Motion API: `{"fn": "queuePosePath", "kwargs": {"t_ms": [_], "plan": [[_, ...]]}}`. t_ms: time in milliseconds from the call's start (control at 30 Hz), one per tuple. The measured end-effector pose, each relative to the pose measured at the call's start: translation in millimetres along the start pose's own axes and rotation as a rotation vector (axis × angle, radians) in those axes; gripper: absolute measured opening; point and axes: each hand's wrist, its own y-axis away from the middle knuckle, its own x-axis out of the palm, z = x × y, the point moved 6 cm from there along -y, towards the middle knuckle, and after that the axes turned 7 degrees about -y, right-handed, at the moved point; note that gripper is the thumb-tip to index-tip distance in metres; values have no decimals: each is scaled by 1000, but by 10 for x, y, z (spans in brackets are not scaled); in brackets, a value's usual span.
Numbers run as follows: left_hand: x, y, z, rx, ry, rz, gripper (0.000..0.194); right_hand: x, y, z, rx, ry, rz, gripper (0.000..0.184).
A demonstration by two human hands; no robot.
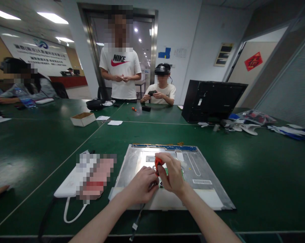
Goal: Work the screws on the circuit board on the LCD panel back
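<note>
Orange-red and black screwdriver [158,162], clamped in the right grip [173,173]: sideways pressure could make it slip and scratch the partly hidden green circuit board [167,171] just below. Its long axis stands near upright, working end seemingly downward. Beside it, the left grip [142,180] hides its fingertips, so I cannot tell its closure; beneath both lies a flat silver metal panel [206,165]

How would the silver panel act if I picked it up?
The panel would probably feel stiff, since it lies flat and looks like metal. It may be fragile, because the blue strip along its far edge looks like a bare circuit board. Lifted by one corner, it could tip awkwardly, as it's so broad and flat.
</note>
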Motion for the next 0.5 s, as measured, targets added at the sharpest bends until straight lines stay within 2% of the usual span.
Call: {"fn": "queuePosePath", "kwargs": {"t_ms": [233, 500], "plan": [[7, 9, 12, -6, -32, -35, 10, -32, 11, -20, 18, 133, -155, 38], [-23, 4, -7, -13, 11, -17, 13, -34, -3, -7, 27, 29, -60, 52]]}}
